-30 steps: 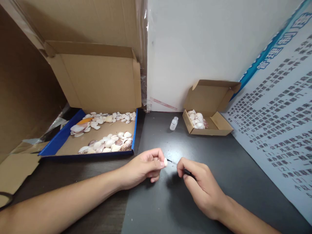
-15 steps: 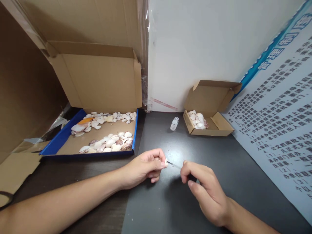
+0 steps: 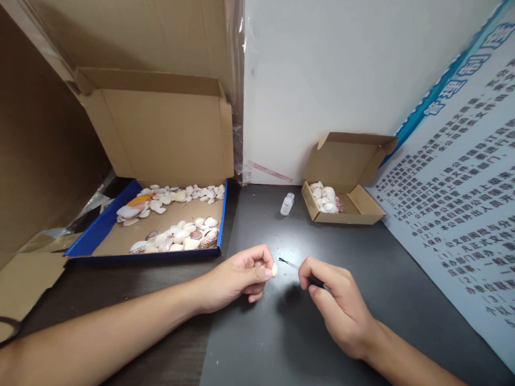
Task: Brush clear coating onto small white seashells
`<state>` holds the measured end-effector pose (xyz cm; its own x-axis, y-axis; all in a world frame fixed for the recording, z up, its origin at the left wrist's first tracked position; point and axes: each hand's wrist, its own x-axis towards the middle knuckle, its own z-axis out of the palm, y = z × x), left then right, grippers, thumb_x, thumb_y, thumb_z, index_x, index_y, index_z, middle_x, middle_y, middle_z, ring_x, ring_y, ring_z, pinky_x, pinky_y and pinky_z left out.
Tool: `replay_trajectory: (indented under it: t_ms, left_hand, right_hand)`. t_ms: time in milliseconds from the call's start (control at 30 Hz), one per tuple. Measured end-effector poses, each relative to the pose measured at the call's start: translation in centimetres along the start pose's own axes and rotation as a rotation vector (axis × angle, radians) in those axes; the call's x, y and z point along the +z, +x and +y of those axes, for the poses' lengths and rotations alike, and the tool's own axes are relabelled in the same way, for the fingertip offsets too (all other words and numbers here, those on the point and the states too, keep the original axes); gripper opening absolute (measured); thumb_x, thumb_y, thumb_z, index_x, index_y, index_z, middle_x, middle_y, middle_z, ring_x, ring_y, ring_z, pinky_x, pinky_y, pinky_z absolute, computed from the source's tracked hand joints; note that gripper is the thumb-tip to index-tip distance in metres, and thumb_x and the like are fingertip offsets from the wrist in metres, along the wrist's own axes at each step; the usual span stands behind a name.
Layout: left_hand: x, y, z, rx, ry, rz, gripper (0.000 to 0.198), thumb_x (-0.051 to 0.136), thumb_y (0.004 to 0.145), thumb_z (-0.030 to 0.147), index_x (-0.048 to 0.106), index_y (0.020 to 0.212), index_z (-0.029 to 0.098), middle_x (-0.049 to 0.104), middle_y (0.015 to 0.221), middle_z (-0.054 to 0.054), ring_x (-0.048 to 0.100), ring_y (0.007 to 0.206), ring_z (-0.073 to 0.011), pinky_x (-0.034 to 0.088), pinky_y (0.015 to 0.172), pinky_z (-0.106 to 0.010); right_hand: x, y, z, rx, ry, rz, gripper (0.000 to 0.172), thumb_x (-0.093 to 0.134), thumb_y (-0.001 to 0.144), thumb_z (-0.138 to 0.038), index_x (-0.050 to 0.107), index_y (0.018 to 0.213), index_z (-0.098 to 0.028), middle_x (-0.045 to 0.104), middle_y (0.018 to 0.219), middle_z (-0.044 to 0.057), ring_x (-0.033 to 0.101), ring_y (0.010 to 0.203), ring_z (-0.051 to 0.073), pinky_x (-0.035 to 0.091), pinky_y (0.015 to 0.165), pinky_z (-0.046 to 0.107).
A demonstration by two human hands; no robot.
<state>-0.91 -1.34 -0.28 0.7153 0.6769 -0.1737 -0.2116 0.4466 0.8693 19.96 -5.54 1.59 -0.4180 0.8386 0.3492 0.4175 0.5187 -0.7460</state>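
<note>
Between thumb and fingertips, my left hand (image 3: 247,273) pinches a small white shell (image 3: 274,269) above the dark mat. My right hand (image 3: 333,300) is closed on the black handle of a small brush (image 3: 290,264), whose dark tip points left and stands slightly apart from the shell. Behind the hands, a small open glass bottle (image 3: 287,205) with whitish contents stands on the mat. To the left, a blue-edged cardboard box (image 3: 120,238) lies open with many shells inside. A smaller cardboard box (image 3: 350,218) at the right back holds white shells and something pinkish.
A dark grey mat (image 3: 249,343) covers the right part of the wooden table. A white panel (image 3: 322,69) rises behind it, and a printed sheet (image 3: 454,214) leans at the right. Flattened cardboard (image 3: 32,284) and a black ring-shaped object (image 3: 12,329) lie at the left edge.
The brush tip has moved off the shell, slightly up and to the right, and its black handle now shows. My left hand has hardly moved.
</note>
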Motion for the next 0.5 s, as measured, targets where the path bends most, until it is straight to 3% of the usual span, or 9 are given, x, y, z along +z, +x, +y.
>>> replay_trajectory:
  t_ms: [133,267,400,500]
  left_hand:
    - [0.0,0.01,0.03,0.003,0.005,-0.006,0.029,0.07,0.082,0.037,0.047,0.08,0.019,0.036,0.06,0.009,0.028,0.047,-0.0048,0.033,0.05,-0.02]
    - [0.08,-0.02,0.06,0.007,0.028,-0.008,0.029,0.069,0.082,0.037,0.048,0.081,0.019,0.038,0.059,0.009,0.031,0.048,-0.0053,0.033,0.049,-0.02]
    - [0.19,-0.04,0.07,0.012,0.022,0.013,0.03,0.07,0.082,0.039,0.047,0.08,0.019,0.036,0.058,0.01,0.028,0.046,-0.0048,0.032,0.048,-0.02]
    - [0.21,-0.05,0.1,0.013,0.032,0.006,0.03,0.07,0.082,0.038,0.047,0.08,0.019,0.037,0.059,0.01,0.029,0.046,-0.0047,0.032,0.049,-0.02]
  right_hand:
    - [0.06,-0.09,0.08,-0.091,0.018,-0.036,0.012,0.037,0.078,-0.011,0.041,0.074,-0.022,0.042,0.061,-0.004,0.04,0.052,0.012,0.03,0.052,0.025]
    - [0.01,0.08,-0.05,-0.002,-0.014,-0.003,0.014,0.037,0.079,-0.009,0.041,0.073,-0.021,0.041,0.06,-0.005,0.039,0.051,0.012,0.029,0.05,0.025]
    - [-0.04,0.01,-0.07,-0.083,0.018,-0.031,0.012,0.038,0.078,-0.011,0.041,0.073,-0.021,0.041,0.06,-0.004,0.039,0.052,0.012,0.03,0.051,0.025]
    - [-0.04,0.01,0.09,-0.035,0.0,-0.036,0.013,0.038,0.078,-0.01,0.041,0.074,-0.021,0.042,0.061,-0.004,0.039,0.053,0.012,0.03,0.052,0.025]
